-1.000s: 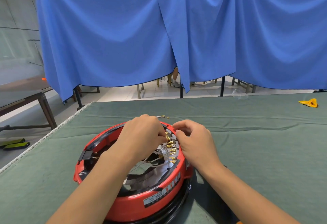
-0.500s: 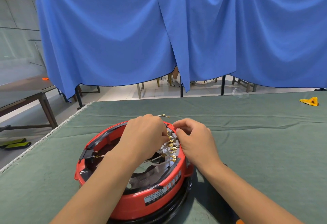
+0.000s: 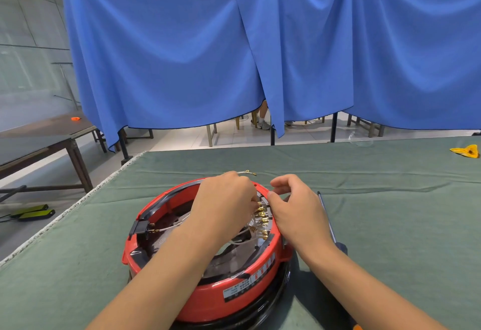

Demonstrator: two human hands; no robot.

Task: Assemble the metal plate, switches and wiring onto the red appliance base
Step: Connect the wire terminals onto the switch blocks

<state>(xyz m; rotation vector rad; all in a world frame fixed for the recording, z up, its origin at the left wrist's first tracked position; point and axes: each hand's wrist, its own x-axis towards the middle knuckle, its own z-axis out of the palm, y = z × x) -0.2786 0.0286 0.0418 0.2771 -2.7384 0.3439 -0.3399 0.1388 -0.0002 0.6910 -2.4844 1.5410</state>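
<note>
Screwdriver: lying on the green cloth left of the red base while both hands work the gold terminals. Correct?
Not quite. The head view shows the screwdriver on the green cloth right of the red base, beyond the right hand. The left hand is at the gold terminals.

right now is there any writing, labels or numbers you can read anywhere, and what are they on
No text here can be read.
White label on the front wall of the red base: rows of small dark print, too blurred to read.
Row of red marks on a white strip beside that label: could be characters or bars, I cannot tell which.
Nothing written shows on the blue curtain, the green table cover or the yellow scrap.
</note>
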